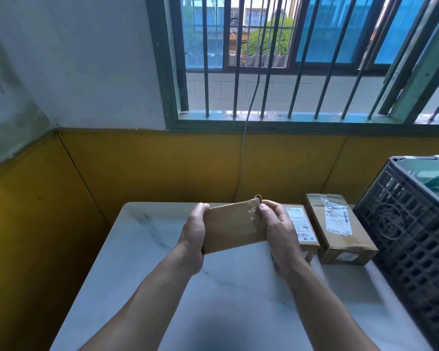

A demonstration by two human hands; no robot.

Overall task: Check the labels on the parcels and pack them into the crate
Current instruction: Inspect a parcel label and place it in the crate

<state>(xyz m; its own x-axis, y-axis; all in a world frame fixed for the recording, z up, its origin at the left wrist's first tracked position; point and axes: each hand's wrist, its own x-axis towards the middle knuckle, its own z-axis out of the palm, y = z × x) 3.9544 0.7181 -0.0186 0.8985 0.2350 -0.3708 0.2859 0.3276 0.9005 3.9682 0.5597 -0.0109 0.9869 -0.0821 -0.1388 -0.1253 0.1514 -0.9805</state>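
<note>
Left grip (193, 231) and right grip (280, 233) each curl round one short end of a flat brown cardboard parcel (235, 228), thumbs on the near face, holding it lifted over the white marbled table (137, 252) with a taped face toward the camera. Two more parcels, a near labelled box (305, 230) and a far labelled box (340, 230), lie side by side on the table just right of the right grip. The dark lattice crate (413, 231) stands beside them at the table's right edge, with green and white items inside.
</note>
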